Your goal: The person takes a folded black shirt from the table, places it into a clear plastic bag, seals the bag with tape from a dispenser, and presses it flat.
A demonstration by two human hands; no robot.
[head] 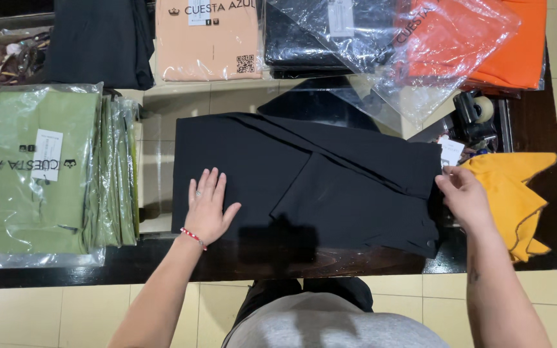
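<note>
1. Black garment (330, 180) spread flat, centre of dark surface (549, 116).
2. Left hand (207, 209) pressing flat on garment's left part, fingers released, spread wide.
3. Right hand (464, 193) at garment's right edge w/ white tag (450, 151), fingers pinching fabric.
4. Yellow cloth (514, 193) just right; green packs (33, 167) left.

Folded black garment (304, 180) lies flat on the dark table (549, 116).

Site: clothing shop or packing room | Evidence: stacks of bagged green garments (33, 167), bagged peach (207, 38) and orange garments (459, 38), tape dispenser (478, 116), dark counter (356, 264) | Floor: tiled
</note>
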